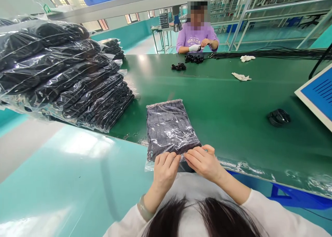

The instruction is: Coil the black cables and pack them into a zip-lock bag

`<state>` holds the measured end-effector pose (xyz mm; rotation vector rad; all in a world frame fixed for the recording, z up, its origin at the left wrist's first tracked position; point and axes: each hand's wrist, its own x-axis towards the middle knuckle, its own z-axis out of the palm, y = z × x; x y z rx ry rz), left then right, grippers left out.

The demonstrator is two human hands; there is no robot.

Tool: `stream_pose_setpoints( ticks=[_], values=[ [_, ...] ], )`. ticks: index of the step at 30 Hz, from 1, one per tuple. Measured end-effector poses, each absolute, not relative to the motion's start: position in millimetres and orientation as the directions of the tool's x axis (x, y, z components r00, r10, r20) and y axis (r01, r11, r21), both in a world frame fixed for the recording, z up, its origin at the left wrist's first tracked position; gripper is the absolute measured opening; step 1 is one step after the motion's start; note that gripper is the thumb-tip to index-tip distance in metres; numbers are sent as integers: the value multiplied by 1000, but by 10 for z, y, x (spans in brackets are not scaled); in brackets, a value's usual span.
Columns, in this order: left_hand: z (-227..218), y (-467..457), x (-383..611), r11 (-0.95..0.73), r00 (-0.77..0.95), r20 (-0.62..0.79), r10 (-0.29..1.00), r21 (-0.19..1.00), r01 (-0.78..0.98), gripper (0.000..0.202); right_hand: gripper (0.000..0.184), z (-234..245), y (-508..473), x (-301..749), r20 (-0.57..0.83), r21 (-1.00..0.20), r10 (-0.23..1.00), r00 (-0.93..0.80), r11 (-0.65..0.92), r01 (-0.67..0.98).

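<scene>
A clear plastic bag (pixel 171 126) packed with rows of dark, ribbed-looking pieces lies flat at the front edge of the green table. My left hand (pixel 166 166) grips the bag's near edge, its fingers closed on the film. Just to its right, my right hand (pixel 203 161) pinches the same edge near the bag's right corner. The fingertips of both hands almost meet, and the thumbs are mostly hidden. What exactly the bagged pieces are cannot be made out.
Filled bags of black items (pixel 77 67) are piled high at the left. A coiled black cable (pixel 278 117) lies right, near a blue-and-white box (pixel 319 91). Across the green table (pixel 220 102) a person in purple (pixel 197 36) handles small parts beside black rings (pixel 178 66) and long cables (pixel 272 53).
</scene>
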<state>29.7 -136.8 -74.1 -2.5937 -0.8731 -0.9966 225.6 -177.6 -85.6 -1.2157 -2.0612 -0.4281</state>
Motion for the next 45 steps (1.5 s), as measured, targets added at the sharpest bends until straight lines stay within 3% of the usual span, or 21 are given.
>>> stream_pose_setpoints(
  ticks=[4, 10, 21, 28, 38, 45],
  values=[
    [-724, -1362, 286, -796, 619, 648, 443, -33, 605, 17, 5, -884, -1750, 2255, 682, -30, 628, -376, 537, 843],
    [-735, -1337, 294, -825, 680, 605, 413, -66, 561, 9, 6, -904, -1744, 2299, 672, 4, 609, -421, 565, 825],
    [-700, -1267, 205, -857, 717, 591, 371, -79, 509, 15, 10, -855, -1772, 2350, 700, -130, 638, -320, 555, 822],
    [-724, -1311, 51, -825, 674, 630, 387, -89, 557, 18, 7, -801, -1774, 2322, 706, -49, 622, -340, 521, 852],
    [-709, -1303, 28, -812, 666, 625, 407, -86, 577, 7, 14, -832, -1773, 2362, 663, -59, 633, -400, 576, 815],
    [-721, -1265, -38, -842, 680, 657, 325, -127, 524, 15, 19, -905, -1810, 2451, 678, -36, 587, -442, 627, 778]
  ],
)
